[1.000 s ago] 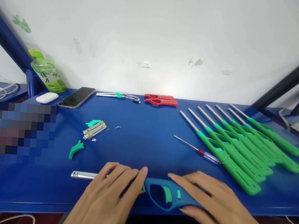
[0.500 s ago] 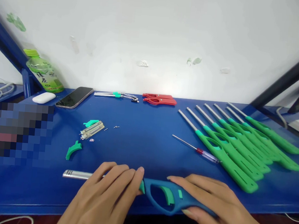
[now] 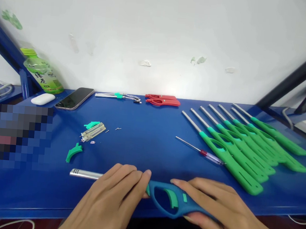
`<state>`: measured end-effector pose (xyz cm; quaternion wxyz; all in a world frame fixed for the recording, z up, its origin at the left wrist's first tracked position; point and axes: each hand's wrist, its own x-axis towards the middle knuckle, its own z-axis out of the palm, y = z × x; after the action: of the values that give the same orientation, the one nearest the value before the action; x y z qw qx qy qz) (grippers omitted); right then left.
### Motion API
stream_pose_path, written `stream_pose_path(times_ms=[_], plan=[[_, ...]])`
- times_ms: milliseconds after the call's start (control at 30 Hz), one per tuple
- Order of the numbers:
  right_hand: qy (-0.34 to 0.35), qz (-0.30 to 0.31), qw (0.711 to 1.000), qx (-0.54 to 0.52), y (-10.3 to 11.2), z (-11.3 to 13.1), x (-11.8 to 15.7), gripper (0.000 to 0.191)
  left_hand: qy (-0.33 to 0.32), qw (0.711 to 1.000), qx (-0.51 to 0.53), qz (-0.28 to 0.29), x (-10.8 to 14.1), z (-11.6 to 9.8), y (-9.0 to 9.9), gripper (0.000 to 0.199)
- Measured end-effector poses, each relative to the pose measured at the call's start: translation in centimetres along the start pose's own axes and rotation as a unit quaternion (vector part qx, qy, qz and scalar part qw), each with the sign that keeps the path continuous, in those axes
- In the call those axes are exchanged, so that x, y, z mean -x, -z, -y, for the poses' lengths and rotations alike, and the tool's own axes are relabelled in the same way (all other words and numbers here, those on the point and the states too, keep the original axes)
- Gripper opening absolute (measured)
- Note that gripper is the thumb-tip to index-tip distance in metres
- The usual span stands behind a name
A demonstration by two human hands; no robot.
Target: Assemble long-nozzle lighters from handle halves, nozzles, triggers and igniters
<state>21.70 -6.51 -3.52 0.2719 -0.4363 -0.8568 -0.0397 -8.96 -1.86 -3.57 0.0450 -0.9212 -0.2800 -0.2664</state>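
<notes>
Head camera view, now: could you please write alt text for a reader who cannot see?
A person's left grip holds the metal tube of a blue lighter, and the right grip holds its handle, at a blue table. Green lighters and a screwdriver lie at right, small parts at left, red handles near the wall.

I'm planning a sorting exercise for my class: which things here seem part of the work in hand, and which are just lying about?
Likely part of the work:
blue lighter, held by left hand and right hand
green lighters
red casings
silver tubes with wires
loose green pieces
clear plastic parts
screwdriver

Probably just lying about:
phone
bottle
white case
</notes>
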Motion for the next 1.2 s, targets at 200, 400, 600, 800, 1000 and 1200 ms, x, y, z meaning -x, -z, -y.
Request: stream_pose_path(times_ms=[200,400,600,800,1000,1200], plan=[[-0.181,-0.004,0.979,-0.098,-0.5,0.0,-0.4,0.042,-0.011,0.994,-0.106,-0.013,1.4,1.3,-0.4,0.050],[-0.327,0.070,0.897,-0.290,-0.2,-0.4,-1.1,0.029,0.003,0.995,-0.099,-0.013,1.7,1.4,-1.4,0.055],[-0.246,0.004,0.938,-0.245,-0.1,-0.1,-2.1,0.020,-0.004,0.996,-0.088,-0.013,0.8,0.4,-1.0,0.041],[-0.177,-0.034,0.958,-0.223,-0.6,-0.4,-1.8,0.020,0.039,0.997,-0.057,-0.016,0.1,-0.7,-1.1,0.032],[-0.025,-0.023,0.992,-0.119,-1.5,-1.1,-1.1,0.051,0.103,0.994,-0.027,-0.023,-0.5,-0.8,-0.9,0.030],[0.011,0.035,0.998,-0.050,-1.6,-1.4,-0.6,0.063,0.085,0.995,-0.031,-0.030,-0.5,-0.2,-0.7,0.028]])
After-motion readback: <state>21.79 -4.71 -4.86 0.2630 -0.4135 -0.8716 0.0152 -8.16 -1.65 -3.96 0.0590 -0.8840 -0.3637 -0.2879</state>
